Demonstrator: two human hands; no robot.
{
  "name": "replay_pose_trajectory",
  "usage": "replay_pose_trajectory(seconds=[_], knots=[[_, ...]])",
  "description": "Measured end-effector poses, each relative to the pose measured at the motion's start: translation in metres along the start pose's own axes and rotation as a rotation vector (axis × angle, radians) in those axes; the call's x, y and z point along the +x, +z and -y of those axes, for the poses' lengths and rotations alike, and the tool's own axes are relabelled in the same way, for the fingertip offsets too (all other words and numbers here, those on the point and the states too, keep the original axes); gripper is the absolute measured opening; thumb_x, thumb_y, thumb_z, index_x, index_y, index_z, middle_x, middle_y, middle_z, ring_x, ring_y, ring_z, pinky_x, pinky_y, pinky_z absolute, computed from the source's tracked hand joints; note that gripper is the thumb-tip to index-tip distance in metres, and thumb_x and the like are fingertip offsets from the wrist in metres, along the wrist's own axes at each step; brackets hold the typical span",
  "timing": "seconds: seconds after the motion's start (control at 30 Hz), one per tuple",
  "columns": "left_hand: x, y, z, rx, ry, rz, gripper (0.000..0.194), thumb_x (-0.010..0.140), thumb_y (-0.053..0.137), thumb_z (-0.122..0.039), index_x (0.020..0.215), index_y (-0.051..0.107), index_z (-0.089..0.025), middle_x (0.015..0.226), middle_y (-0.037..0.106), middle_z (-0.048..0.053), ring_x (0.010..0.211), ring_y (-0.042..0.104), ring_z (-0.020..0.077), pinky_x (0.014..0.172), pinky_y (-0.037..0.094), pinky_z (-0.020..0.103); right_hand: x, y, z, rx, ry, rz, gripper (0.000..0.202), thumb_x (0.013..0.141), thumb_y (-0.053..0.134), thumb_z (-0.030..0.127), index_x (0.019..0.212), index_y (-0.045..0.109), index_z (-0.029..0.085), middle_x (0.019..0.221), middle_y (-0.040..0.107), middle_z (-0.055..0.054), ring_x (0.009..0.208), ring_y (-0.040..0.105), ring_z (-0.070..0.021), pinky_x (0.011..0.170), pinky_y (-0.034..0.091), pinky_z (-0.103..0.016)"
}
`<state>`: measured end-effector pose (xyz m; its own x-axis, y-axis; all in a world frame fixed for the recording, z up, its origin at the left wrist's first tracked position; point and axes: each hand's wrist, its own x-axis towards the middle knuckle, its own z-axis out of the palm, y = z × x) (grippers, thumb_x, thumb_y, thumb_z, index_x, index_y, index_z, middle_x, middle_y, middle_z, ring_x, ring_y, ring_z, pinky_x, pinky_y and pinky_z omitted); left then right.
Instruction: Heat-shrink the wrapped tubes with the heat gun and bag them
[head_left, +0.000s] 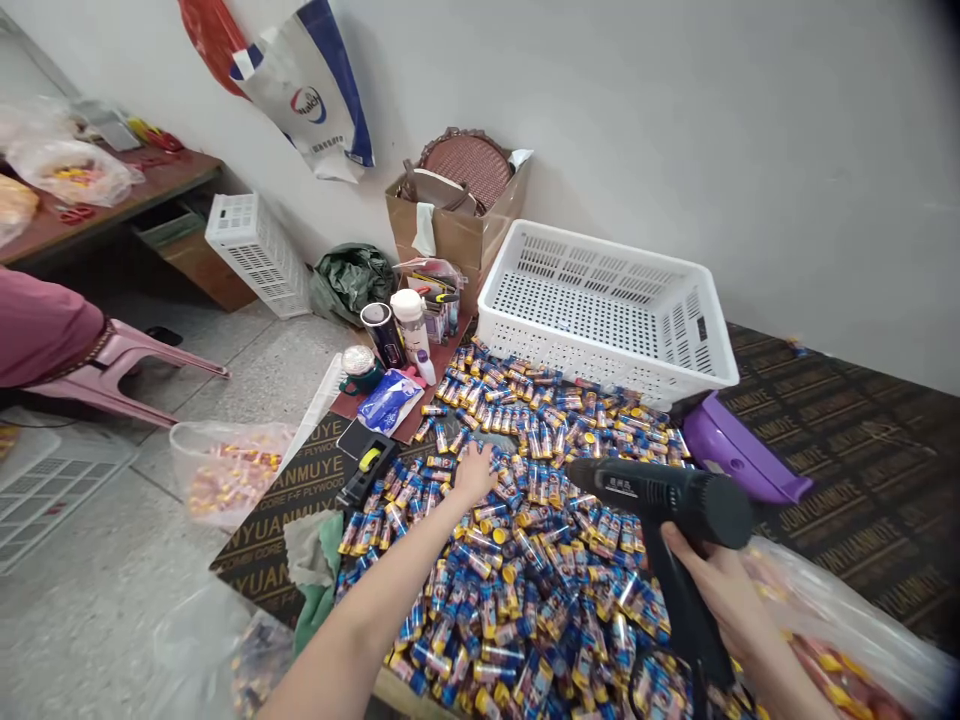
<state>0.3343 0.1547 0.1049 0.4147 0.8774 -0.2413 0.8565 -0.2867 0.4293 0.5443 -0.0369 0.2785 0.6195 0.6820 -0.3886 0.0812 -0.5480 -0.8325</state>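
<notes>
Many small blue cylinders with yellow ends lie piled across the dark plywood table. My left hand reaches into the upper middle of the pile, fingers apart and touching the cylinders; a grey patch shows just beyond its fingertips. On the right, my right hand is wrapped round the handle of a black heat gun. The gun's nozzle points left, above the pile.
Behind the pile stands a white plastic crate, with a purple basin to its right. Cups, a tape dispenser and a green cloth sit at the left. A person sits on a pink stool far left.
</notes>
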Motion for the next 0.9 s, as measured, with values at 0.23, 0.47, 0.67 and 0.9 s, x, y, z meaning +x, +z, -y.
replay_pose_trajectory(seconds=[0.23, 0.47, 0.67, 0.9], knots=[[-0.033, -0.025, 0.028, -0.216, -0.029, -0.152, 0.035, 0.080, 0.045, -0.022, 0.114, 0.053, -0.018, 0.114, 0.058, 0.009, 0.109, 0.051, 0.0204, 0.094, 0.037, 0.032, 0.015, 0.058, 0.007, 0.097, 0.003, 0.323, 0.039, 0.068, 0.063, 0.051, 0.085, 0.060, 0.017, 0.063, 0.064, -0.005, 0.055, 0.059, -0.0200, 0.047, 0.043, -0.028], [-0.100, -0.040, 0.100, -0.427, -0.171, -0.369, 0.027, 0.080, 0.045, -0.030, 0.096, 0.063, -0.017, 0.099, 0.066, 0.008, 0.092, 0.060, 0.0205, 0.082, 0.046, 0.034, 0.021, 0.099, 0.036, 0.058, -0.054, 0.430, 0.045, 0.066, 0.063, 0.054, 0.090, 0.058, 0.016, 0.069, 0.064, -0.006, 0.059, 0.059, -0.0210, 0.055, 0.047, -0.033], [-0.137, -0.030, 0.120, -0.553, -0.275, -0.411, 0.029, 0.078, 0.046, -0.035, 0.092, 0.064, -0.016, 0.092, 0.068, 0.008, 0.084, 0.063, 0.0202, 0.075, 0.050, 0.032, 0.027, 0.118, 0.045, 0.056, -0.111, 0.476, 0.042, 0.068, 0.063, 0.052, 0.089, 0.057, 0.017, 0.070, 0.064, -0.006, 0.060, 0.058, -0.0201, 0.055, 0.046, -0.031], [-0.147, -0.025, 0.116, -0.586, -0.285, -0.433, 0.027, 0.074, 0.047, -0.030, 0.088, 0.065, -0.016, 0.089, 0.068, 0.008, 0.081, 0.063, 0.0193, 0.076, 0.049, 0.032, 0.034, 0.145, 0.043, 0.095, -0.108, 0.523, 0.039, 0.066, 0.064, 0.053, 0.078, 0.056, 0.017, 0.057, 0.060, -0.002, 0.049, 0.055, -0.0163, 0.045, 0.042, -0.027]])
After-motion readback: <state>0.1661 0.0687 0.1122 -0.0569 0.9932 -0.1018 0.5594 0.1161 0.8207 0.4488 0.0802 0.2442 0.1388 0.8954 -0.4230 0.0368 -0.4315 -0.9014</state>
